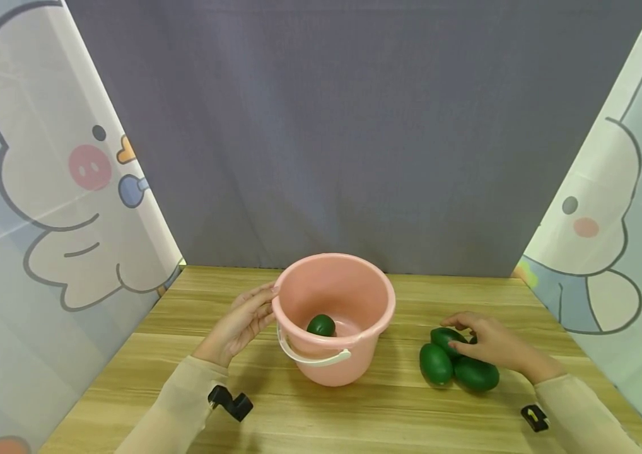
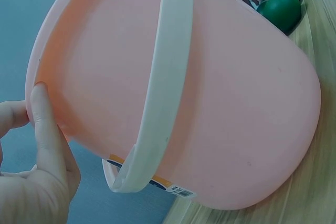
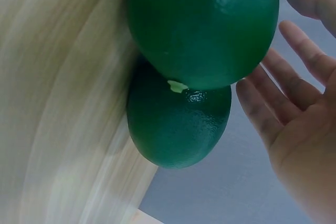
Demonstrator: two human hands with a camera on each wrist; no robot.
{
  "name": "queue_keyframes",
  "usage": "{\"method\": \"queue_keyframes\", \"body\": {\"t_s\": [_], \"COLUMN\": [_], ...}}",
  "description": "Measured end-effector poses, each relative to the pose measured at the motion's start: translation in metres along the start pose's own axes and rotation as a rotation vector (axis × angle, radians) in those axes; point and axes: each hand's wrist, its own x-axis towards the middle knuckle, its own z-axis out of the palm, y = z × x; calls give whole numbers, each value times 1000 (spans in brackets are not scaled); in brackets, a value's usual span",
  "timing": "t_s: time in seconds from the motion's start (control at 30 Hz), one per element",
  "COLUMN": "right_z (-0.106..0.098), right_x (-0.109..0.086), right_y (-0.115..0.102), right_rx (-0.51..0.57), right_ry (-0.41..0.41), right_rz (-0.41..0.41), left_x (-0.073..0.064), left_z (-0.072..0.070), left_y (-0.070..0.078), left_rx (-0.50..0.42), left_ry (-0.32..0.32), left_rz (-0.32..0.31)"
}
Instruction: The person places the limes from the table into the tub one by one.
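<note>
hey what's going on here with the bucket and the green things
A person has the left grip at the rim of a pink bucket, which stands on a wooden table. One green fruit is visible inside it. The right grip, open, is at a cluster of similar green fruits on the table to the right; at least three show there. None of those appears lifted; whether the right touches one is hard to tell.

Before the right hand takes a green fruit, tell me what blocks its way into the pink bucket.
Nothing visible stands between the piled green fruits and the pink bucket; only its raised rim must be cleared. The left hand touches the rim's left side and the white handle hangs front-left, both off that path.
</note>
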Motion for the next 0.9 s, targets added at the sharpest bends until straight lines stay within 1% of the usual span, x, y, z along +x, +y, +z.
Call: {"method": "queue_keyframes", "body": {"t_s": [0.07,0.17,0.3,0.47,0.63,0.9], "right_z": [0,1,1,2,2,3], "right_x": [0,1,2,3,3,4], "right_y": [0,1,1,1,2,5], "right_rx": [-3,-10,14,36,37,50], "right_ry": [-6,-13,-31,-55,-80,-122], "right_rz": [8,8,1,2,16,45], "left_x": [0,-1,-1,-1,-1,-2], "left_z": [0,0,1,0,0,1], "left_y": [0,0,1,1,0,1], "left_rx": [1,-3,-10,-3,1,-13], "left_ry": [-9,-6,9,-2,-8,9], "left_rz": [5,6,0,1,-1,-4]}}
